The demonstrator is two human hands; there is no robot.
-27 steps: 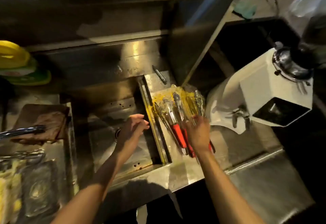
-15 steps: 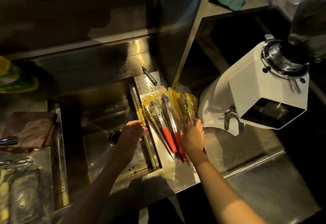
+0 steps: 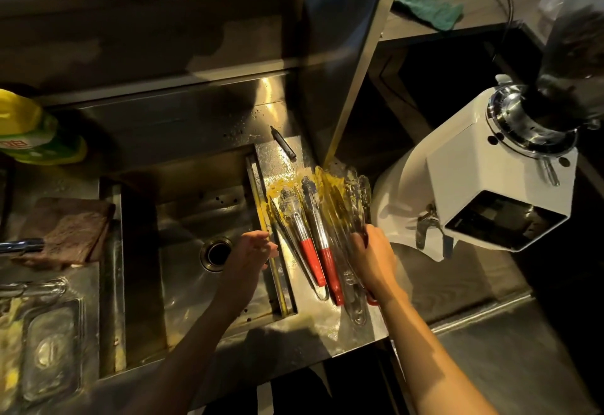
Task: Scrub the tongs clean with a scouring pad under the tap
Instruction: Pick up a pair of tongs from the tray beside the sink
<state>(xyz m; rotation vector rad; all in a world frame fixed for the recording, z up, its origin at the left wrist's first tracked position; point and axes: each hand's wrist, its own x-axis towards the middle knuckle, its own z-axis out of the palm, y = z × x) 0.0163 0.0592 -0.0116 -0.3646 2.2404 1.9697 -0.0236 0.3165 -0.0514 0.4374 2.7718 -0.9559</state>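
Several metal tongs with red handles (image 3: 322,251) lie side by side on the steel counter right of the sink, their tips smeared with yellow sauce (image 3: 327,182). My right hand (image 3: 372,259) rests on the rightmost tongs, fingers curled around them. My left hand (image 3: 250,256) hovers over the sink's right rim, fingers loosely apart and holding nothing. A brown scouring pad (image 3: 70,231) lies on the counter left of the sink, beside the tap spout (image 3: 19,246) at the left edge.
The steel sink (image 3: 183,251) has a round drain (image 3: 215,252). A white grinder (image 3: 483,199) stands right of the tongs. A yellow-green bottle (image 3: 29,133) sits at far left, a glass tray (image 3: 49,349) at lower left, a green cloth (image 3: 428,9) on the upper shelf, a dark marker (image 3: 282,141) behind the tongs.
My left hand has drifted right toward the sink's rim. My right hand stays on the rightmost tongs. The view has shifted slightly.
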